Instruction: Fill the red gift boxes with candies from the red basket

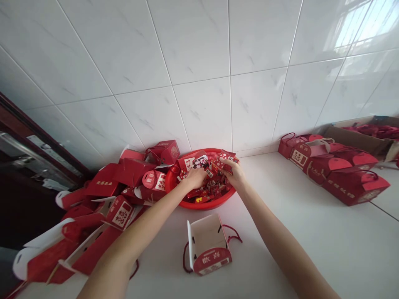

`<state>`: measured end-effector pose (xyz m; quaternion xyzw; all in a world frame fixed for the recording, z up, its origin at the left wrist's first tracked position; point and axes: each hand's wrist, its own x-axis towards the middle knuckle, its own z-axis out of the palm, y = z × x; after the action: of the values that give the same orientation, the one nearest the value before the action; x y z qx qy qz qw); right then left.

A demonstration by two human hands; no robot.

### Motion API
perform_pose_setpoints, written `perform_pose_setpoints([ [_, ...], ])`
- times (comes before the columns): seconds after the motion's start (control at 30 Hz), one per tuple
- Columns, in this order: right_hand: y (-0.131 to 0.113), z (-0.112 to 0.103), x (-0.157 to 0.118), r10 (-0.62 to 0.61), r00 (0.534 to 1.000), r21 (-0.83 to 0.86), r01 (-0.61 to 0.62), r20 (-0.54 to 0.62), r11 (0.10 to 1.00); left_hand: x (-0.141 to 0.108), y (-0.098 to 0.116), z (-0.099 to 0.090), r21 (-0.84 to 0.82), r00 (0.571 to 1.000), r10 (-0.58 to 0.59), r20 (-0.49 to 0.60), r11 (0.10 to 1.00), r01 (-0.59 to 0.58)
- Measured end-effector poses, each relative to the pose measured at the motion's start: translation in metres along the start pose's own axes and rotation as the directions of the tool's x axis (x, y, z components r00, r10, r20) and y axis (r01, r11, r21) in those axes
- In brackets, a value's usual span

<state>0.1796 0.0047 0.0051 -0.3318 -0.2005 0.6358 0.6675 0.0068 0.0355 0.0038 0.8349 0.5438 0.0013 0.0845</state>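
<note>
A red plastic basket (204, 206) full of small red-wrapped candies (215, 189) stands against the wall. My left hand (196, 178) reaches into it from the left, fingers curled down among the candies; what they pinch is hidden. Over the basket's right side, my right hand (235, 173) is closed on a red packet with pale dots (225, 161). A white and red packet (190, 163) leans at the back of the basket. In front of the basket sits an open red gift box (215, 258), its pale inside bare and its cord handles hanging out to both sides.
Several red gift boxes (104, 180), some with open flaps, are heaped on the left beside a dark door frame (37, 141). Closed red boxes (349, 182) stand in rows on the right. Behind them is a cardboard carton (358, 139) with red contents. White tiled wall (202, 104) rises behind.
</note>
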Motion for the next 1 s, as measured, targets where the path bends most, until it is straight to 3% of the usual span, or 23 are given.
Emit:
perform_pose_setpoints([
  [0.17, 0.001, -0.001, 0.002, 0.002, 1.0, -0.018, -0.002, 0.016, 1.0, -0.004, -0.005, -0.006, -0.078, 0.998, -0.034, -0.061, 0.997, 0.029],
  [0.27, 0.0, -0.001, 0.0, 0.001, 0.997, -0.032, 0.002, 0.08, 0.999, -0.016, -0.009, -0.014, -0.207, 0.986, -0.043, -0.162, 0.978, 0.009],
  [0.33, -0.003, 0.001, -0.005, 0.01, 0.984, -0.063, 0.001, 0.175, 0.998, -0.028, -0.008, -0.019, -0.419, 0.955, -0.054, -0.292, 0.905, -0.077],
  [0.43, -0.008, 0.007, -0.018, 0.066, 0.936, -0.158, -0.012, 0.346, 0.987, -0.051, 0.0, -0.025, -0.681, 0.887, -0.133, -0.442, 0.694, -0.235],
  [0.53, -0.017, 0.015, -0.037, 0.088, 0.895, -0.212, 0.007, 0.436, 0.977, -0.078, 0.014, -0.031, -0.737, 0.86, -0.188, -0.474, 0.619, -0.271],
  [0.6, -0.025, 0.018, -0.051, 0.059, 0.869, -0.257, 0.079, 0.491, 0.963, -0.099, 0.021, -0.037, -0.742, 0.868, -0.174, -0.465, 0.612, -0.275],
  [0.7, -0.042, 0.018, -0.071, 0.05, 0.791, -0.406, 0.257, 0.609, 0.877, -0.129, 0.023, -0.047, -0.739, 0.902, -0.104, -0.42, 0.616, -0.273],
  [0.77, -0.052, 0.017, -0.084, 0.092, 0.731, -0.505, 0.368, 0.676, 0.781, -0.146, 0.02, -0.053, -0.73, 0.888, -0.12, -0.445, 0.623, -0.281],
  [0.87, -0.059, 0.019, -0.101, 0.244, 0.58, -0.585, 0.523, 0.778, 0.62, -0.164, 0.014, -0.059, -0.7, 0.871, -0.154, -0.466, 0.667, -0.256],
  [0.93, -0.059, 0.022, -0.108, 0.365, 0.474, -0.599, 0.634, 0.801, 0.489, -0.171, 0.013, -0.061, -0.663, 0.912, -0.098, -0.399, 0.718, -0.213],
  [1.0, -0.055, 0.025, -0.111, 0.472, 0.414, -0.593, 0.732, 0.778, 0.336, -0.176, 0.014, -0.06, -0.608, 0.957, 0.002, -0.29, 0.772, -0.186],
])
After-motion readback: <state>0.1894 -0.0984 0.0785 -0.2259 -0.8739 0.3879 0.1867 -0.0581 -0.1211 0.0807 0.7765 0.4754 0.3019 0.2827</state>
